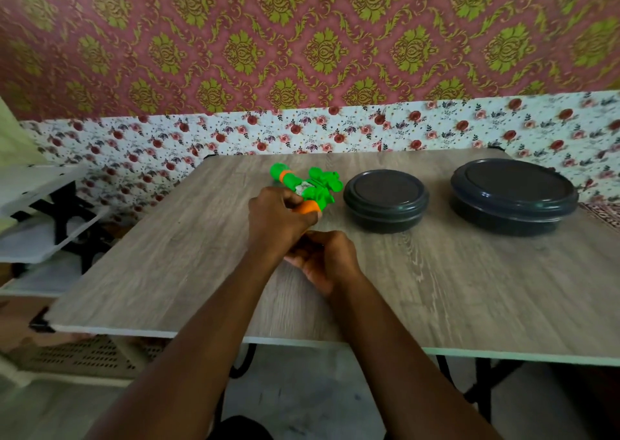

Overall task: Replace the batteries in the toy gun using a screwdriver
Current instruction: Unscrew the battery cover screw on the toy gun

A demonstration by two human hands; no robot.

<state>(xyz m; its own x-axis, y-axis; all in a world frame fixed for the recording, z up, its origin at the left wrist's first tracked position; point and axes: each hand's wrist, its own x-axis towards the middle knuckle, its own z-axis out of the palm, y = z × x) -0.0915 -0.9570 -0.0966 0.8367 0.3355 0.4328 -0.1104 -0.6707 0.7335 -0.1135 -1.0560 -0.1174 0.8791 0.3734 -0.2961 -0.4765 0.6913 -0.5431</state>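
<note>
Observed: the toy gun [303,184] lies on its side on the table [161,258], directly beyond the left hand [276,219]. That hand grips the gun's orange near end, fingers wrapped over it. Judged purpose: to pin the body flat and stop it from rolling while the battery cover is worked on.

The right hand [323,260] sits just behind and below the left, touching or nearly touching it, with its fingers curled inward. Whether it holds anything cannot be told, since the curl hides the palm. No screwdriver is visible anywhere in view. If a tool is present, it is concealed in that fist.

To the right of both hands stand a smaller dark lidded container [385,201] and, further right, a larger one [513,198]. Both are closed, and the nearer is just beside the gun. Their contents are not shown.

Assessment: an early stage. The gun is being steadied, and no cover or batteries are seen removed.
</note>
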